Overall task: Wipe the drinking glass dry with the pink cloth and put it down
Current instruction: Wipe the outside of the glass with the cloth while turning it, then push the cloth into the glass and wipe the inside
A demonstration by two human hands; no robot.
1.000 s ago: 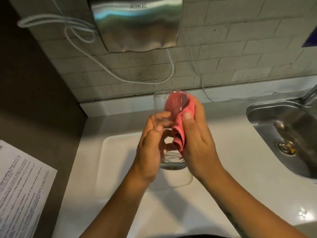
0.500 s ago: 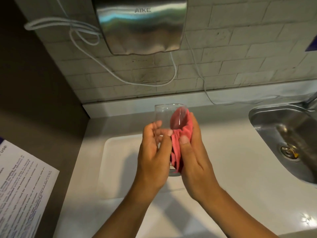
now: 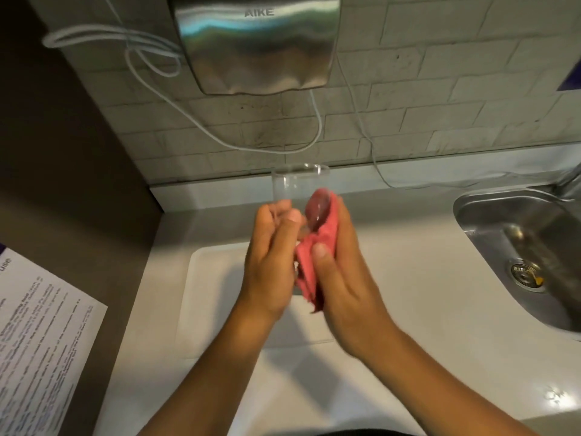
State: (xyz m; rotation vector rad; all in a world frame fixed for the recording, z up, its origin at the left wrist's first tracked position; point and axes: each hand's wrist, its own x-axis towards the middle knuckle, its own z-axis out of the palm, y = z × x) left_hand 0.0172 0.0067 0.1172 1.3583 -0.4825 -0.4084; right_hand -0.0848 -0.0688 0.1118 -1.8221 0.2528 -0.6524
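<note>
A clear drinking glass (image 3: 294, 184) is held upright above the white counter, its rim toward the wall and its lower half hidden by my hands. My left hand (image 3: 270, 262) grips its left side with fingers curled around it. My right hand (image 3: 339, 272) presses the pink cloth (image 3: 311, 262) against the glass's right side, thumb on top of the cloth. Part of the cloth shows through the glass wall, and a tail of it hangs below my palms.
A white tray (image 3: 213, 294) lies on the counter (image 3: 424, 278) under my hands. A steel sink (image 3: 528, 247) sits at the right. A metal hand dryer (image 3: 257, 42) and white cables hang on the tiled wall. A printed sheet (image 3: 41, 335) is on the dark left panel.
Both hands slid down the glass, so more of its rim end shows above them. The cloth moved lower along the right side and bunched between my palms.
</note>
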